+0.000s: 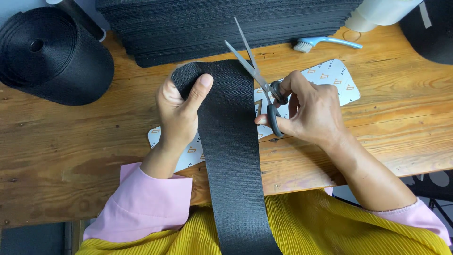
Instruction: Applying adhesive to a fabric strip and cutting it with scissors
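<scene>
Webbing (231, 151), a wide black strip, runs from the person's lap up across the wooden table (66, 141), and its far end is folded or rounded under the left hand (181, 111). This hand presses the strip flat, with the thumb on top and the other fingers curled at its left edge. The right hand (309, 111) holds scissors (262, 80) by the black handles, and the blades stand open, pointing away over the right edge of the strip. The step in hand seems to be trimming the strip's end; I judge the next move needs the blades brought onto the edge while the left hand keeps the cloth steady. Whether the blades already touch the cloth I cannot tell from this angle.

Under the strip lies a white patterned card (332, 78). Further back are a stack of black cut pieces (222, 26), a big roll of black webbing (47, 54) at the left, and a small blue brush (325, 43).
</scene>
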